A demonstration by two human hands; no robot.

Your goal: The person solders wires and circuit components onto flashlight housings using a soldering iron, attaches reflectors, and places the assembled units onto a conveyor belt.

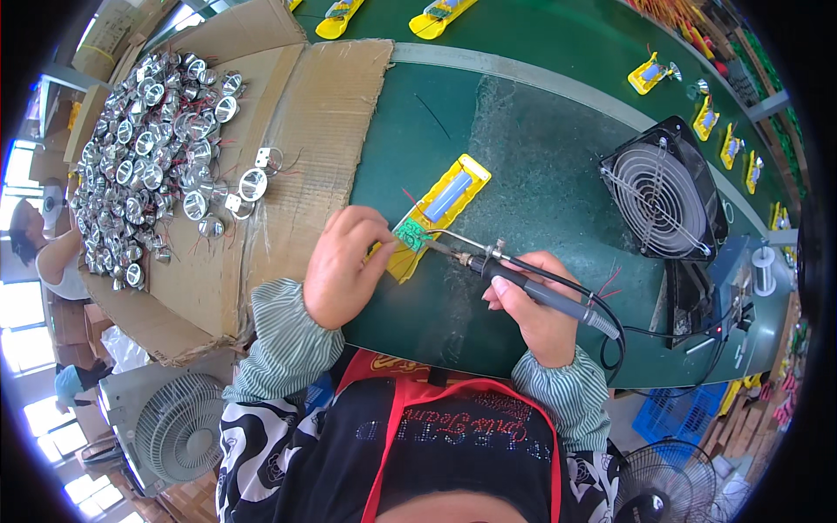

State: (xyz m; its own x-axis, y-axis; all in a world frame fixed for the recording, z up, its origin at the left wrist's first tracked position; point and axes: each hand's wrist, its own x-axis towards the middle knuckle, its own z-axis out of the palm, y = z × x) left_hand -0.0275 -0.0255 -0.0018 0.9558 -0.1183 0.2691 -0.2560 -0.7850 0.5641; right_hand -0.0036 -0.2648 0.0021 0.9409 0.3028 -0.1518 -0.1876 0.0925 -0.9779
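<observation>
Electronics assembly line, factory floor: long green surface with a row of identical yellow housings, cardboard tray heaped with chrome reflector parts, soldering iron, black extraction fan, solder spool

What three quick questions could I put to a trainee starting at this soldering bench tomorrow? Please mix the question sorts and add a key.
1. True or false: the right hand holds the soldering iron with its tip toward the small green circuit board.
2. Multiple choice: where does the left hand rest? A) on the black fan B) on the yellow housing by the board C) on the pile of silver reflectors
3. What does the pile of silver reflectors lie on?

Key: 1 true; 2 B; 3 a flattened cardboard sheet.
</observation>
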